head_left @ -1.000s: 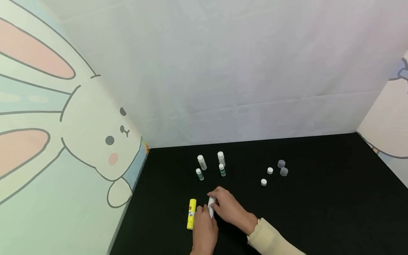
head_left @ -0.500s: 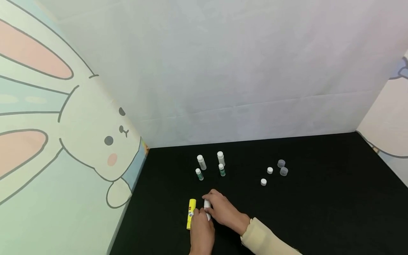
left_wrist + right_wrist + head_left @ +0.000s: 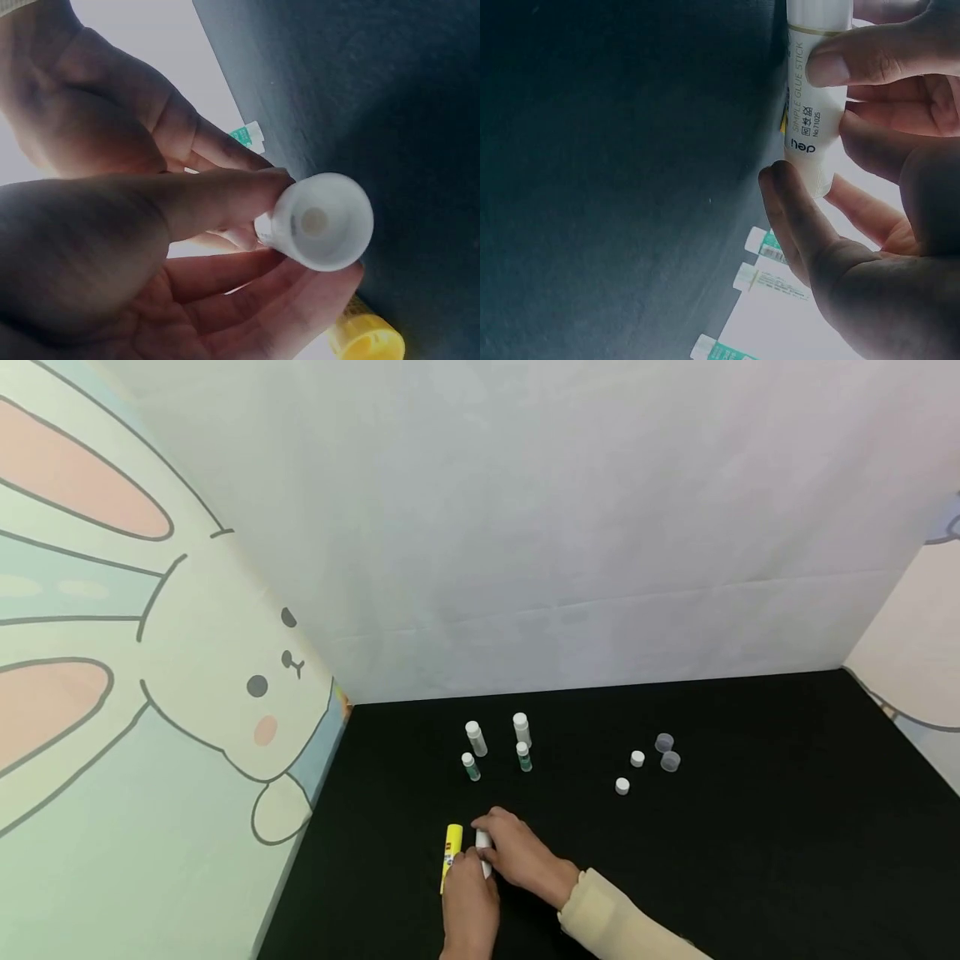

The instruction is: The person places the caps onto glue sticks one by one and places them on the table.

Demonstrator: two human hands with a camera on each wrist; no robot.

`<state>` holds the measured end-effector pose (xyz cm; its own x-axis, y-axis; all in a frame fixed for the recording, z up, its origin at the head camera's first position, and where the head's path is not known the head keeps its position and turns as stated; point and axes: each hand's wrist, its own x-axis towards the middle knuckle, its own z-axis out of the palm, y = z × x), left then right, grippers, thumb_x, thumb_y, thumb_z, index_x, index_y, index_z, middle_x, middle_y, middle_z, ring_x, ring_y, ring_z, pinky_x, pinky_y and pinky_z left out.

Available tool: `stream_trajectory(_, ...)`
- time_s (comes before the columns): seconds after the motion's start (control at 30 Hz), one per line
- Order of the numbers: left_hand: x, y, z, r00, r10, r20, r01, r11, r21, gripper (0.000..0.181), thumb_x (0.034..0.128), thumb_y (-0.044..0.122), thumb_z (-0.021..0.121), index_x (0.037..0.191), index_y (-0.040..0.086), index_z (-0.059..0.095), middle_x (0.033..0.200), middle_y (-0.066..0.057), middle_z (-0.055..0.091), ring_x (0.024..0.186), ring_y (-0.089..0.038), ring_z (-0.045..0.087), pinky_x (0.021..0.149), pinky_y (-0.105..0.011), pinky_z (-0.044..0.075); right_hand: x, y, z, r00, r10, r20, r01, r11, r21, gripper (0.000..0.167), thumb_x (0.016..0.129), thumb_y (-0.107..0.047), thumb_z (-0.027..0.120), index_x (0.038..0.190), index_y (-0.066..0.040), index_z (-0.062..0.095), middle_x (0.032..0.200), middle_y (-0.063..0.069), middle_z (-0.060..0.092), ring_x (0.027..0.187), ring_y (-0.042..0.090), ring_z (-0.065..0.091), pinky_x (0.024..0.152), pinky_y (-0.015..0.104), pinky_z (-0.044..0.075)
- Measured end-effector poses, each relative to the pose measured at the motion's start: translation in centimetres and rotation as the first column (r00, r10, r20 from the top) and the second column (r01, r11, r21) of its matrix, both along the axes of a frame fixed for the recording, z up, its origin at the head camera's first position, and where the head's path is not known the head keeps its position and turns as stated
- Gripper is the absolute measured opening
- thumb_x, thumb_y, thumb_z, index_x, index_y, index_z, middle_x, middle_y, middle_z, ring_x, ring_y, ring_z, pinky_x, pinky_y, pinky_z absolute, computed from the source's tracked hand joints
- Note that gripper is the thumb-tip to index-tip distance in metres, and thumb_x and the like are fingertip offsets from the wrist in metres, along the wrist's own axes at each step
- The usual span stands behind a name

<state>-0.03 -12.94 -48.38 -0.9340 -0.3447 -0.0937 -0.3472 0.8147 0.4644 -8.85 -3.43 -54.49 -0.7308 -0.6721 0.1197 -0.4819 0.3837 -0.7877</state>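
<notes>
1. Head view: at the near side of the worktop, left of centre, a white glue stick is held between the left hand and the right hand.
2. Head view: a yellow glue stick is laid just left of the left hand, by which it is partly covered. Farther off, two white tubes and two shorter green-labelled tubes are grouped; to the right, two white caps and two clear cups are placed.
3. Left wrist view: the white glue stick's round, hollow end is turned toward the camera and pinched by the left fingers.
4. Right wrist view: "SIMPLE GLUE STICK" is printed along the side; the ridged end is pinched by the right fingers, and the left thumb is pressed on the label.
</notes>
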Motion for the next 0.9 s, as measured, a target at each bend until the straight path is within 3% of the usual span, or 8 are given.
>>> stream_trajectory(0.2, -0.2, -0.1, -0.1, 0.999, 0.015, 0.033, -0.015, 1.0, -0.023, 0.02, 0.0864, -0.003, 0.083, 0.101, -0.003, 0.069, 0.091, -0.015, 0.064, 0.087, -0.032, 0.071, 0.078, -0.048, 0.06, 0.4, -0.1, 1.4, 1.0, -0.01, -0.004, 0.01, 1.0, 0.004, 0.032, 0.097, 0.0, 0.074, 0.128, 0.004, 0.07, 0.112, 0.012, 0.067, 0.094, 0.014, 0.065, 0.079, 0.03, 0.059)
stream_trajectory(0.27, -0.3, -0.2, -0.1, 0.999, 0.019, 0.045, -0.018, 1.0, -0.023, 0.021, 0.0871, -0.002, 0.083, 0.102, -0.004, 0.069, 0.092, -0.016, 0.065, 0.088, -0.032, 0.071, 0.079, -0.048, 0.06, 0.6, -0.1, 2.6, 1.0, -0.018, 0.025, 0.018, 1.0, -0.006, 0.031, 0.095, 0.0, 0.076, 0.125, 0.005, 0.071, 0.109, 0.012, 0.067, 0.093, 0.013, 0.066, 0.078, 0.031, 0.059)
stream_trajectory(0.43, -0.3, -0.4, -0.3, 0.998, 0.022, 0.057, -0.021, 0.999, -0.025, 0.019, 0.0884, -0.002, 0.082, 0.103, -0.003, 0.07, 0.094, -0.017, 0.066, 0.091, -0.033, 0.071, 0.08, -0.049, 0.06, 0.4, -0.6, 1.4, 1.0, -0.024, -0.003, 0.024, 1.0, 0.001, 0.029, 0.095, -0.001, 0.076, 0.124, 0.004, 0.071, 0.107, 0.011, 0.068, 0.091, 0.013, 0.065, 0.077, 0.031, 0.059)
stream_trajectory(0.53, -0.4, -0.6, -0.4, 0.998, 0.021, 0.058, -0.02, 1.0, -0.02, 0.018, 0.0882, -0.002, 0.082, 0.102, -0.002, 0.07, 0.095, -0.017, 0.067, 0.091, -0.033, 0.071, 0.08, -0.05, 0.06, 0.1, -0.8, 0.3, 0.998, -0.027, -0.059, 0.028, 0.999, 0.019, 0.028, 0.096, -0.004, 0.077, 0.123, 0.003, 0.072, 0.107, 0.011, 0.068, 0.091, 0.013, 0.065, 0.076, 0.03, 0.058)
stream_trajectory(0.6, -0.4, -0.7, -0.4, 0.998, 0.021, 0.06, -0.02, 1.0, -0.013, 0.018, 0.0877, -0.003, 0.082, 0.102, -0.001, 0.071, 0.094, -0.017, 0.067, 0.09, -0.033, 0.071, 0.079, -0.05, 0.06, 0.2, -0.9, 0.8, 0.998, -0.027, -0.059, 0.029, 0.999, 0.035, 0.029, 0.096, -0.004, 0.077, 0.123, 0.004, 0.071, 0.108, 0.012, 0.068, 0.092, 0.015, 0.065, 0.078, 0.032, 0.058)
stream_trajectory(0.67, -0.5, -0.8, -0.4, 0.998, 0.022, 0.063, -0.022, 1.0, -0.007, 0.018, 0.0875, -0.003, 0.083, 0.102, 0.0, 0.071, 0.093, -0.016, 0.067, 0.09, -0.032, 0.071, 0.079, -0.05, 0.06, 0.0, -1.1, 0.2, 0.996, -0.029, -0.089, 0.033, 0.999, 0.042, 0.029, 0.095, -0.006, 0.079, 0.122, 0.004, 0.072, 0.107, 0.011, 0.068, 0.09, 0.015, 0.065, 0.076, 0.03, 0.057)
stream_trajectory(0.77, -0.5, -1.0, -0.3, 0.997, 0.023, 0.073, -0.023, 1.0, 0.0, 0.021, 0.0873, -0.002, 0.083, 0.104, -0.001, 0.071, 0.094, -0.016, 0.067, 0.09, -0.032, 0.071, 0.078, -0.049, 0.06, 0.1, -1.3, 0.4, 0.997, -0.039, -0.063, 0.042, 0.998, 0.053, 0.03, 0.095, -0.006, 0.079, 0.123, 0.003, 0.072, 0.107, 0.011, 0.068, 0.091, 0.014, 0.065, 0.078, 0.03, 0.058)
stream_trajectory(0.9, -0.5, -1.2, -0.3, 0.997, 0.026, 0.075, -0.025, 1.0, -0.001, 0.024, 0.0861, -0.003, 0.084, 0.106, -0.001, 0.071, 0.094, -0.016, 0.066, 0.089, -0.031, 0.07, 0.077, -0.049, 0.06, 0.5, -1.2, 2.0, 0.998, -0.044, -0.034, 0.047, 0.996, 0.075, 0.029, 0.095, -0.005, 0.078, 0.122, 0.004, 0.072, 0.108, 0.012, 0.068, 0.092, 0.015, 0.065, 0.08, 0.031, 0.058)
